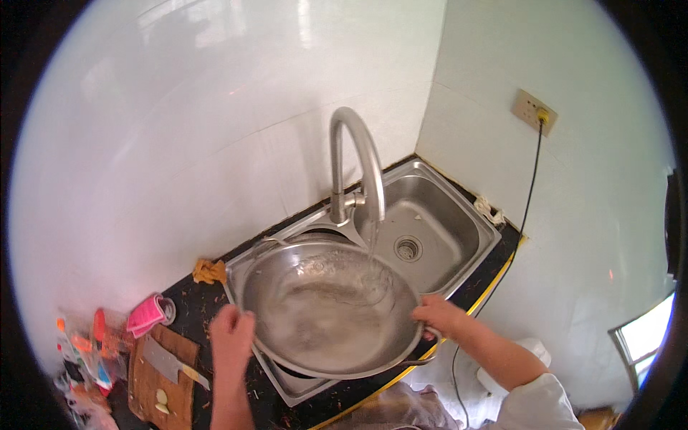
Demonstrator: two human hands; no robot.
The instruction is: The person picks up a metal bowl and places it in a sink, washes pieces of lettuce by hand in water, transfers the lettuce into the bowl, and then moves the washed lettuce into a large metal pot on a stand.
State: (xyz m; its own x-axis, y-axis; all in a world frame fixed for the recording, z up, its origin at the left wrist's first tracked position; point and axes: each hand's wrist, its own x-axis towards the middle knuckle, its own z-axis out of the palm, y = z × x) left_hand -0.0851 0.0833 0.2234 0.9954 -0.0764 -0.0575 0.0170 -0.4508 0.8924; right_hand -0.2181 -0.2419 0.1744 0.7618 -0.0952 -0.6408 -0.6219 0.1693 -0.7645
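Note:
A wide, shallow metal pan (333, 312) lies tilted over the left part of the stainless steel sink, with some cloudy water in it. From the curved faucet (357, 145) a thin stream of water falls inside the pan's upper right rim. My right hand (438, 317) grips the pan at its right edge, near a wire handle. At the left edge is my left hand (232, 328), its fingers curled by the rim; whether they close on it is hidden. The right sink basin (424, 231) shows a drain strainer.
On the black countertop (188, 306) at left, a wooden cutting board (137, 376) bears a cleaver (161, 359) and pale peeled pieces (162, 400). Bottles and bags crowd beside it. An orange-brown cloth (209, 271) lies by the wall. A black cord (532, 183) hangs from the outlet (532, 110).

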